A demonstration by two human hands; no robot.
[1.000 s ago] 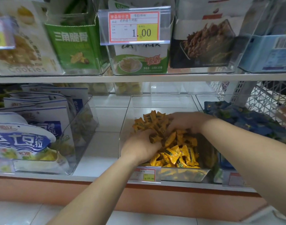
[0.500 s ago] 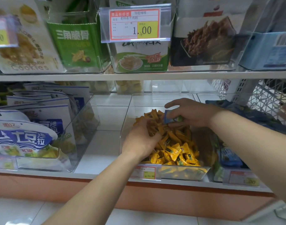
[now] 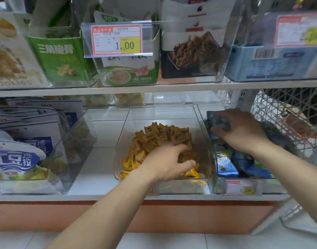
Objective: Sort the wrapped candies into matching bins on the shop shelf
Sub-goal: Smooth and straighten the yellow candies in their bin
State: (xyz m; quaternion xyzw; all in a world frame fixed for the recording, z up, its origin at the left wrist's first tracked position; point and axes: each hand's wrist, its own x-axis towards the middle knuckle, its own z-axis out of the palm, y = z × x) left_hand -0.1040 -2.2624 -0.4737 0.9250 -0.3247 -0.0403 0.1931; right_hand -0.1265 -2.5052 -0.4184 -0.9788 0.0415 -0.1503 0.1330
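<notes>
— Grips first: what is the left grip (image 3: 164, 160) doing?

— It sits inside the middle bin (image 3: 125, 137), a clear one. The palm faces down, the fingers are bent into a heap of yellow wrapped candies (image 3: 161, 135), and the thumb stretches to the right. Blur hides whether it pinches any of them.

— What is to the left of that?

— On the same white shelf (image 3: 46, 197) there is a left bin (image 3: 73, 150), also clear. It holds blue-and-white snack bags (image 3: 19, 155) standing in a row. Bare shelf separates it from the middle bin.

— And the right grip (image 3: 242, 132)?

— It is in the right bin (image 3: 269, 186), just beside the middle one. The palm faces down near the back, with the fingers spread and lightly bent on blue wrapped candies (image 3: 244, 164). I cannot tell whether the thumb and fingers pinch one.

— Anything further right?

— A white wire basket (image 3: 283, 114). On the shelf above, over the middle bin, a red-and-yellow price tag (image 3: 116, 40) reads 1.00.
</notes>
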